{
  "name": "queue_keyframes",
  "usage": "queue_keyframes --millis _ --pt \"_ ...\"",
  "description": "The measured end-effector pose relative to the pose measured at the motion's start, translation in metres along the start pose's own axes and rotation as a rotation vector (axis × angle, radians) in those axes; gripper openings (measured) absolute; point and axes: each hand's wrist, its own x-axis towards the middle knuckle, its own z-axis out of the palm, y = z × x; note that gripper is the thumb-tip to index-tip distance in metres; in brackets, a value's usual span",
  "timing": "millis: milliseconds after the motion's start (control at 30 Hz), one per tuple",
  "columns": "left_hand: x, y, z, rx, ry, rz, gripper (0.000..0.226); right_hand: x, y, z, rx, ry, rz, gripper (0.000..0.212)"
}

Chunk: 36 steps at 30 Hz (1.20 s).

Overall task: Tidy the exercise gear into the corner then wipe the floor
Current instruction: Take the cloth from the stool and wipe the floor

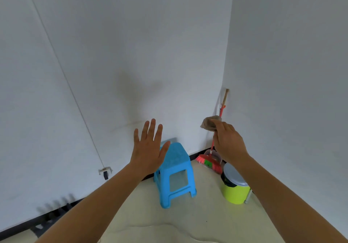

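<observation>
left forearm [94,205] bare to the near edge, right forearm [282,195] same deal, left hand [148,148] and right hand [228,141] bare too

- pale floor [188,222], glossy
- blue stool [177,175] standing centre, near far wall
- green bin [235,192] right of it
- broom [209,162] and dustpan [216,155] in far corner

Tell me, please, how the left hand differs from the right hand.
The left hand is open with fingers spread; the right hand is curled. The left hand holds nothing, while the right hand grips a crumpled brown cloth. The left hand overlaps the blue stool; the right hand overlaps the broom. Both are raised toward the corner.
</observation>
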Motion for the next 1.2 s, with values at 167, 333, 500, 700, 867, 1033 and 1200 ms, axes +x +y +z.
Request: queue_keyframes --millis 167,333,500,700,867,1033,1200 --pt "0.122 -0.047 0.041 0.0 -0.003 -0.036 0.078 0.129 0.022 0.083 0.05 -0.055 0.031 0.04" --pt "0.212 -0.101 0.101 -0.011 -0.053 -0.071 0.078 0.217 0.037 0.174 0.06 -0.163 -0.006 0.043" --pt "0.301 -0.148 0.198 -0.041 -0.192 -0.057 0.084 0.27 0.06 0.292 0.066 -0.327 0.102 0.038" --pt "0.413 -0.189 0.3 -0.08 -0.393 0.014 0.083 0.33 0.092 0.404 0.147 -0.477 0.326 0.034" --pt "0.467 -0.198 0.38 -0.106 -0.563 0.053 0.063 0.352 0.112 0.475 0.299 -0.553 0.532 0.039" --pt "0.454 -0.18 0.486 -0.134 -0.753 -0.012 0.061 0.334 0.146 0.573 0.381 -0.62 0.671 0.036" --pt "0.417 -0.159 0.589 -0.172 -0.923 -0.196 0.062 0.293 0.16 0.686 0.34 -0.666 0.59 0.043"
